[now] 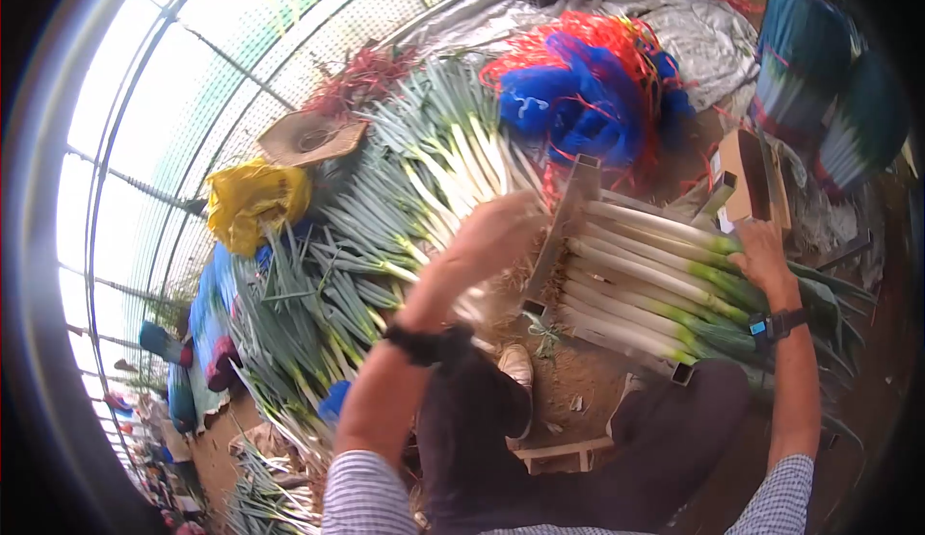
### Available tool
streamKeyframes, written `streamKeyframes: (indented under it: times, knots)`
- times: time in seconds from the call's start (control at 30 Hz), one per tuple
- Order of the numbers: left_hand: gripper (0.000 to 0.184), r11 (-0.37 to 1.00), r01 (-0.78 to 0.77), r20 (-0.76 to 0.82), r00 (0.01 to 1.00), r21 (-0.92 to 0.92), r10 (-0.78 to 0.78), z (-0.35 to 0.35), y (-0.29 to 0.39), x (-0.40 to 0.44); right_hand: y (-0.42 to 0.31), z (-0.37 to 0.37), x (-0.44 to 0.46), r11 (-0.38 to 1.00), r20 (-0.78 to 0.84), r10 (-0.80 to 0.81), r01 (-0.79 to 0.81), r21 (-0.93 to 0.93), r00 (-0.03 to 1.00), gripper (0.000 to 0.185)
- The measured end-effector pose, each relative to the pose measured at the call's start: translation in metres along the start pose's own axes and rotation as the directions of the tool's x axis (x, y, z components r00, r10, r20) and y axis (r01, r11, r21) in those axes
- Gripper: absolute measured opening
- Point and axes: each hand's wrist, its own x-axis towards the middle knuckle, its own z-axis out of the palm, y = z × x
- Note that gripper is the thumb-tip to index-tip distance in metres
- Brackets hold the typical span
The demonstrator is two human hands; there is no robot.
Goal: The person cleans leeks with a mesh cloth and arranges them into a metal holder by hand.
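The row of leeks (pixel 641 296) lies in the metal frame (pixel 553 251), ahead and to the right of centre, between the hands. Its long axis runs left to right, slanting nearer toward the right: root ends at the left bar, green leaves out past the right side.

Left hand (pixel 506 225): positioned at the root end, just beside the far part of the left bar, with the leek pile (pixel 472 159) to its left and beyond. Motion blur hides the fingers; whether they are spread, closed or loaded cannot be told.

Right hand (pixel 761 246): positioned at the far edge of the row, where white stalk turns green. Fingers are bent; a firm grip cannot be confirmed. By judgement, this hand is the nearer to the row.
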Motion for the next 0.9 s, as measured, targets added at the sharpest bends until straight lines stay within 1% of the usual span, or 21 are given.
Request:
streamKeyframes:
  times: [0.03, 0.07, 0.1, 0.13, 0.17, 0.2, 0.23, 0.27, 0.3, 0.33, 0.37, 0.4, 0.43, 0.5, 0.53, 0.6, 0.63, 0.73, 0.8, 0.87, 0.9]
  knots:
    - [0.051, 0.999, 0.027, -0.137, 0.990, -0.039, -0.032, -0.020, -0.035, -0.033, -0.004, -0.010, 0.003, 0.999, 0.055, 0.039, -0.040, 0.013, 0.998, 0.049]
    - [0.049, 0.981, 0.154, -0.168, 0.970, -0.119, -0.173, -0.043, -0.064, -0.069, -0.005, -0.014, 0.004, 1.000, 0.012, 0.020, -0.021, 0.018, 1.000, 0.045]
    - [0.049, 0.978, 0.203, -0.295, 0.933, -0.037, -0.205, -0.059, -0.088, -0.112, -0.007, -0.022, 0.005, 0.999, 0.026, 0.034, -0.035, 0.023, 0.999, 0.042]
    - [0.046, 0.974, 0.146, -0.415, 0.908, 0.172, -0.062, -0.068, -0.149, -0.149, -0.009, -0.032, 0.006, 0.998, 0.040, 0.050, -0.051, 0.027, 0.998, 0.039]
    - [0.042, 0.973, 0.205, -0.473, 0.871, 0.106, -0.132, -0.071, -0.173, -0.194, -0.008, -0.041, 0.008, 0.999, 0.005, -0.002, 0.002, 0.048, 1.000, 0.036]
    - [0.036, 0.965, 0.236, -0.600, 0.790, 0.112, -0.123, -0.059, -0.229, -0.240, -0.017, -0.058, 0.010, 0.995, 0.038, 0.048, -0.051, 0.082, 0.998, 0.036]
    - [0.032, 0.948, 0.292, -0.607, 0.779, 0.130, -0.157, -0.047, -0.258, -0.286, -0.029, -0.079, 0.012, 0.988, 0.073, 0.096, -0.104, 0.111, 0.993, 0.036]
    - [0.031, 0.940, 0.332, -0.668, 0.716, 0.071, -0.203, -0.020, -0.297, -0.334, -0.041, -0.093, 0.015, 0.978, 0.112, 0.142, -0.157, 0.139, 0.984, 0.037]
    - [0.028, 0.858, 0.480, -0.502, 0.705, -0.183, -0.501, 0.007, -0.326, -0.383, -0.036, -0.086, 0.015, 0.963, -0.014, 0.068, -0.062, 0.261, 0.998, 0.038]
    - [0.024, 0.826, 0.446, -0.463, 0.684, -0.344, -0.563, 0.047, -0.355, -0.427, -0.052, -0.099, 0.016, 0.949, 0.033, 0.063, -0.070, 0.308, 0.997, 0.038]
    - [0.026, 0.593, 0.474, -0.270, 0.585, -0.651, -0.764, 0.077, -0.325, -0.455, -0.078, -0.127, 0.015, 0.933, 0.081, 0.059, -0.084, 0.350, 0.995, 0.039]
    - [0.025, 0.486, 0.509, -0.150, 0.564, -0.710, -0.812, 0.111, -0.336, -0.483, -0.108, -0.158, 0.013, 0.915, 0.126, 0.058, -0.103, 0.389, 0.990, 0.039]
    - [0.025, 0.242, 0.510, 0.021, 0.455, -0.825, -0.890, 0.133, -0.314, -0.494, -0.145, -0.192, 0.012, 0.903, 0.222, 0.014, -0.108, 0.415, 0.975, 0.041]
    - [0.029, 0.068, 0.491, 0.197, 0.468, -0.869, -0.861, 0.195, -0.338, -0.511, -0.190, -0.201, 0.006, 0.845, 0.084, -0.053, 0.000, 0.534, 0.995, 0.039]
    - [0.030, 0.076, 0.555, 0.252, 0.490, -0.829, -0.835, 0.210, -0.339, -0.506, -0.213, -0.202, 0.002, 0.808, 0.013, -0.082, 0.059, 0.587, 0.997, 0.039]
    - [0.032, 0.031, 0.480, 0.283, 0.567, -0.877, -0.773, 0.232, -0.335, -0.477, -0.268, -0.214, -0.001, 0.809, 0.055, -0.191, 0.125, 0.574, 0.980, 0.036]
    - [0.033, 0.064, 0.498, 0.290, 0.600, -0.865, -0.746, 0.238, -0.339, -0.462, -0.282, -0.200, -0.001, 0.785, 0.011, -0.287, 0.229, 0.575, 0.958, 0.037]
    - [0.035, 0.169, 0.543, 0.269, 0.634, -0.823, -0.725, 0.231, -0.331, -0.409, -0.332, -0.156, 0.003, 0.697, 0.072, -0.428, 0.278, 0.661, 0.901, 0.030]
    - [0.038, 0.338, 0.570, 0.189, 0.673, -0.749, -0.715, 0.233, -0.355, -0.392, -0.350, -0.113, 0.003, 0.727, 0.012, -0.439, 0.347, 0.592, 0.898, 0.028]
    - [0.040, 0.665, 0.582, -0.184, 0.672, -0.469, -0.717, 0.240, -0.387, -0.387, -0.356, -0.087, 0.001, 0.731, -0.010, -0.466, 0.391, 0.559, 0.885, 0.026]
    - [0.046, 0.650, 0.604, -0.296, 0.586, -0.461, -0.755, 0.242, -0.403, -0.386, -0.355, -0.078, -0.001, 0.725, -0.001, -0.483, 0.400, 0.561, 0.876, 0.025]
